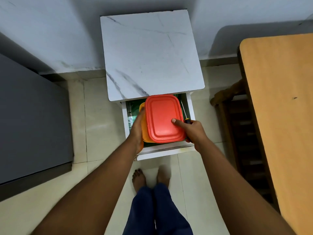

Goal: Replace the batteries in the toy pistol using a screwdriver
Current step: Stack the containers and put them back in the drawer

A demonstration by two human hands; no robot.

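Looking straight down at a small white marble-pattern side table [149, 53] w/ its white drawer [189, 106] pulled open toward the person. Both hands are in the drawer on a rectangular orange plastic container [143, 131] that has a red plastic lid [163, 117].

Left hand [138, 131] lies flat along the container's left side, fingers fairly straight, pressing against the orange wall. Right hand [193, 131] is at the lid's right edge: thumb on top of the red lid, the other fingers curled round a screwdriver w/ black and yellow handle [187, 120]. So the right grip is closed on the screwdriver handle and steadies the lid w/ the thumb too. The thin metal shaft runs up and away along the drawer's right side, just beside the container.

Drawer bottom has some green lining [133, 107], partly hidden by the container. Can't see any toy pistol or batteries; the container is lidded, so can't tell what's inside.

Around it: pale tiled floor [94, 116], grey cabinet [30, 116] on the left, light wooden surface [279, 99] on the right w/ a dark wooden chair [237, 116] beside it. Person's bare feet [139, 178] and dark blue trousers [157, 209] at the bottom.
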